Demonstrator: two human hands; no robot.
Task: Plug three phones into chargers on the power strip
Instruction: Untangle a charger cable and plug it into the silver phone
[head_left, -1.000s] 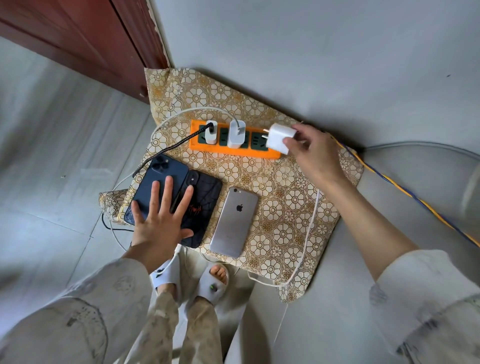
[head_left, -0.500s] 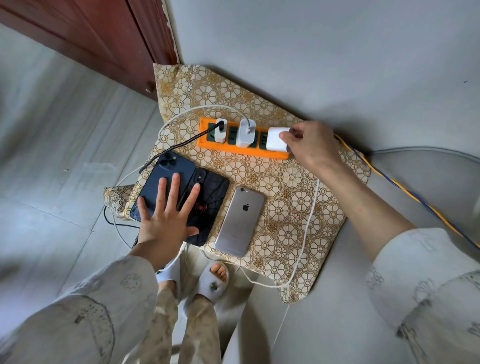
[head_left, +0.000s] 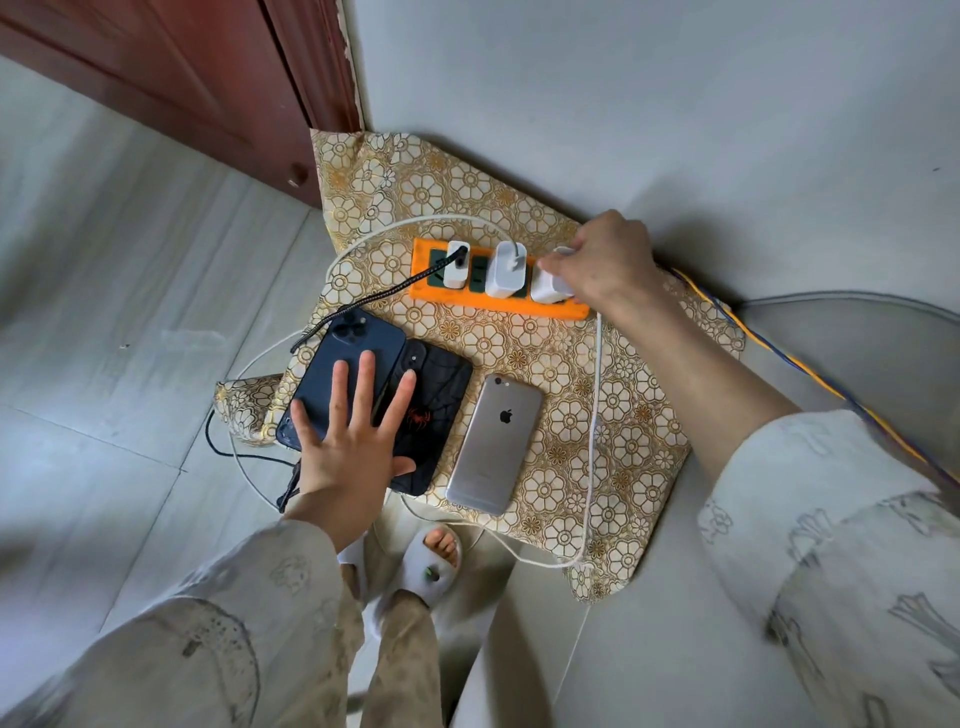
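Observation:
An orange power strip (head_left: 470, 302) lies on a gold floral cushion (head_left: 561, 364). Two white chargers sit in it: a small one (head_left: 457, 264) with a black braided cable and a larger one (head_left: 505, 269). My right hand (head_left: 605, 262) grips a third white charger (head_left: 548, 283) standing in the strip's right end. Three phones lie face down: a dark blue one (head_left: 332, 364), a black one with a red spider (head_left: 436, 395), and a silver one (head_left: 496, 441). My left hand (head_left: 353, 441) rests flat with fingers spread across the blue and black phones.
A red-brown wooden door (head_left: 182, 78) stands at the upper left, a grey wall behind the cushion. A yellow and blue cord (head_left: 810, 374) runs off to the right. White cables loop around the cushion. My feet in white slippers (head_left: 431, 566) are just below it.
My right hand carried the third charger from above the strip's right end down into the strip. My left hand stayed on the phones.

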